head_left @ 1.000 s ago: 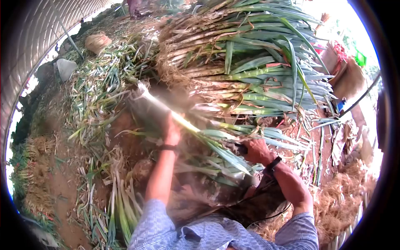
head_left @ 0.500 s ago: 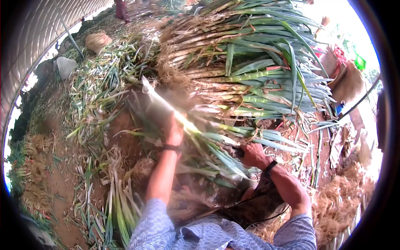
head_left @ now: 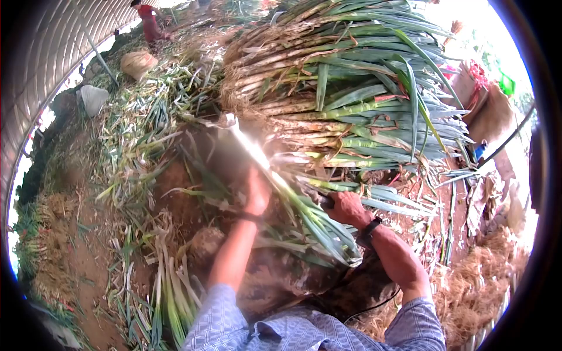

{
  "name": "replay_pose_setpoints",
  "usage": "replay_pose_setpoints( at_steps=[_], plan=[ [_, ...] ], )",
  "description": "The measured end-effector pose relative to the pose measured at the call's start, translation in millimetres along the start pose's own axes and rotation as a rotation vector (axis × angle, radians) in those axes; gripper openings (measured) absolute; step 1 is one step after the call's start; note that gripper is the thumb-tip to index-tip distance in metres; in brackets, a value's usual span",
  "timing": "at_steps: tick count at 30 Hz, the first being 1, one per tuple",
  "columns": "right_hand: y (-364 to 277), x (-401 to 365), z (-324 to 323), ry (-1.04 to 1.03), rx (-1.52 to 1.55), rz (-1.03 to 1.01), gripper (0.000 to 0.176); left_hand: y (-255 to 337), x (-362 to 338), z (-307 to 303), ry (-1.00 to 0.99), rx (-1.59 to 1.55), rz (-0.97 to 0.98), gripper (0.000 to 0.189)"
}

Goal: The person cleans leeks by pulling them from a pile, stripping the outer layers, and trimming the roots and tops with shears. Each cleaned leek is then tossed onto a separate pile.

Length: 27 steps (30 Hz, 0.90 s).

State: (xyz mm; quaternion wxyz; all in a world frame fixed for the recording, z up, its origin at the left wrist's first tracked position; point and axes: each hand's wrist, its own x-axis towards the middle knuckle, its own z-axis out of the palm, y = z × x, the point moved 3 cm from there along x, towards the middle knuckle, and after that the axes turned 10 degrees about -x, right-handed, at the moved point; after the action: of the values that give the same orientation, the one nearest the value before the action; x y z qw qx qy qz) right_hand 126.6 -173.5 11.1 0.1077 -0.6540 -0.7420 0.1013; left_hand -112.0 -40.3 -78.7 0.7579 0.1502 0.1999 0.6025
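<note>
A long leek [head_left: 253,149] slants across the middle, its white root end up and to the left, its green leaves hanging down to the right. My left hand [head_left: 257,190] is closed round its stem; part of the hand is blurred. My right hand [head_left: 349,209] is wrapped round a dark tool [head_left: 324,201] whose tip points at the leek's green part. What kind of tool it is I cannot make out. Beyond both hands lies a big pile of leeks [head_left: 328,117] with brown roots and dry skins. Several cleaner leeks [head_left: 170,286] lie at my lower left.
Peelings and leaf scraps [head_left: 155,117] cover the ground on the left. Cut roots [head_left: 474,286] are heaped at the lower right. Sacks [head_left: 492,117] stand at right, and a tan bundle [head_left: 137,63] lies far left. A person in red [head_left: 150,26] is in the back.
My left hand and the leek have shifted a little right. My right hand with the tool has moved slightly left and up. More of the person at the back is in view.
</note>
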Motion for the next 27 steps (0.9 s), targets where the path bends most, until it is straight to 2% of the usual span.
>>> replay_pose_setpoints(
  at_steps=[1,2,5,8,11,13,15,20,23,25,26,27],
  plan=[
    [-5.3,1.4,-4.6,-0.01,0.014,0.007,0.032,-0.4,-2.0,4.4,-0.011,0.02,0.008,0.054],
    [-10.4,3.3,-9.5,-0.021,0.027,0.014,0.032,0.6,-4.8,7.0,-0.017,0.0,-0.019,0.039],
    [-14.5,6.8,-13.4,-0.03,0.053,0.012,0.033,-9.4,0.2,-9.6,0.018,0.085,0.022,0.026],
    [-17.9,9.6,-22.0,-0.028,0.096,0.023,0.033,-7.8,-7.0,-5.3,0.069,0.192,0.03,0.022],
    [-15.7,14.8,-17.9,-0.044,0.036,0.029,0.034,-21.2,4.4,-31.3,0.176,0.51,0.064,0.03],
    [-20.1,15.4,-12.1,0.01,-0.037,-0.042,0.034,-21.2,1.7,-27.9,0.124,0.537,0.05,0.029],
    [-17.8,16.9,-8.8,0.01,-0.006,-0.022,0.033,-22.3,0.1,-26.5,0.111,0.567,0.048,0.029],
    [-24.8,17.2,-19.5,0.078,0.104,-0.013,0.031,-17.1,-7.3,-12.9,0.237,0.712,0.154,0.031],
    [-16.7,22.4,-8.3,0.04,0.019,0.018,0.03,-6.9,-22.6,14.2,0.263,0.78,0.174,0.031],
    [-23.6,19.9,-16.2,0.093,0.049,-0.065,0.023,-8.5,-20.2,11.4,0.281,0.824,0.171,0.029],
    [-20.8,22.0,-9.8,0.09,0.006,-0.086,0.025,-9.0,-20.3,9.0,0.292,0.846,0.169,0.028],
    [-20.7,22.5,-7.9,0.086,-0.038,-0.106,0.034,-9.5,-20.7,7.3,0.255,0.838,0.181,0.027]
  ],
)
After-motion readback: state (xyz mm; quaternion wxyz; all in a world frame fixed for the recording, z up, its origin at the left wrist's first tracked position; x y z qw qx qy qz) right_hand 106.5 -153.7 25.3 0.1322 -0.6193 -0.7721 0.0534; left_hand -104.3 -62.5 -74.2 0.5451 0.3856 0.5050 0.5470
